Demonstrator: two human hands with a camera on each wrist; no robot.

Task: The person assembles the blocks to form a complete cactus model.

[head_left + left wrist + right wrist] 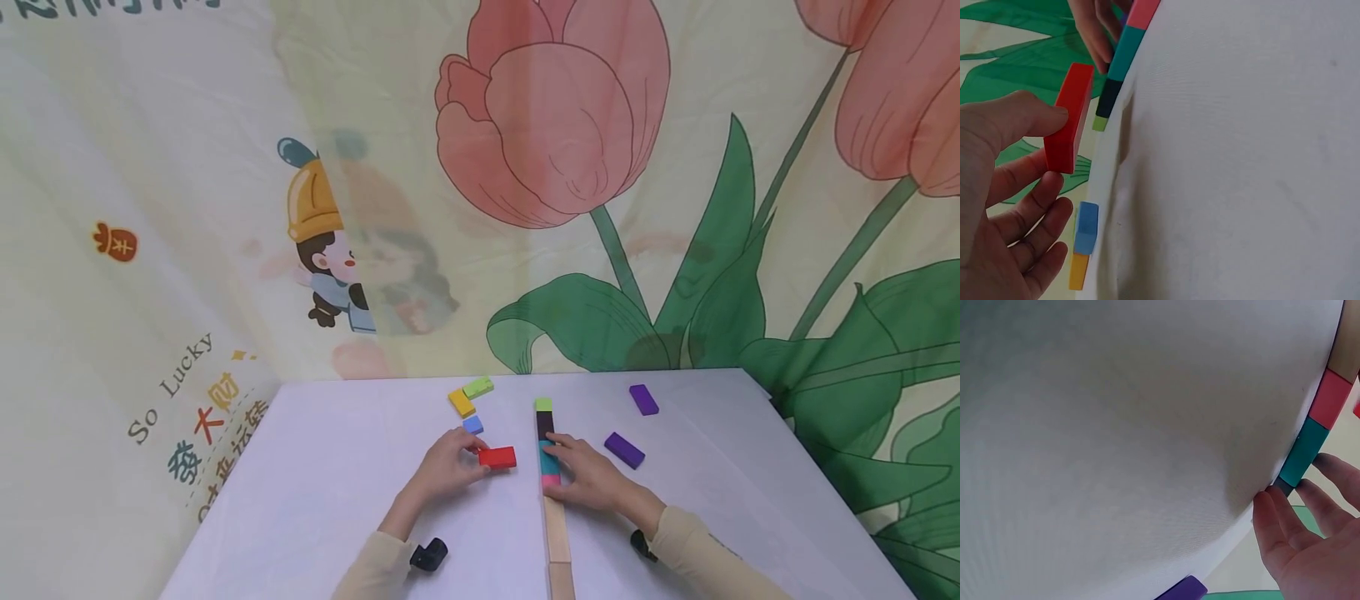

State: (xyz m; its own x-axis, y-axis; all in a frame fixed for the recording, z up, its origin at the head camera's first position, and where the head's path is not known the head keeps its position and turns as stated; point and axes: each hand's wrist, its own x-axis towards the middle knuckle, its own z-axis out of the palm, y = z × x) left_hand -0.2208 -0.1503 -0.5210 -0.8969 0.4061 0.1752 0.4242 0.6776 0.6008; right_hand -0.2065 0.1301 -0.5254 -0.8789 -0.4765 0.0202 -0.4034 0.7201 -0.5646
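My left hand pinches a red block between thumb and fingers, left of a row of blocks. In the left wrist view the red block is tilted, with the thumb on its face. The row runs away from me: wooden blocks nearest, then a pink block, a teal block, a black block and a light green block at the far end. Along the row's right side, my right hand touches the black, teal and pink stretch with extended fingers.
A blue block, a yellow block and a light green piece lie beyond my left hand. Two purple blocks lie right of the row. A flower-printed cloth hangs behind the white table.
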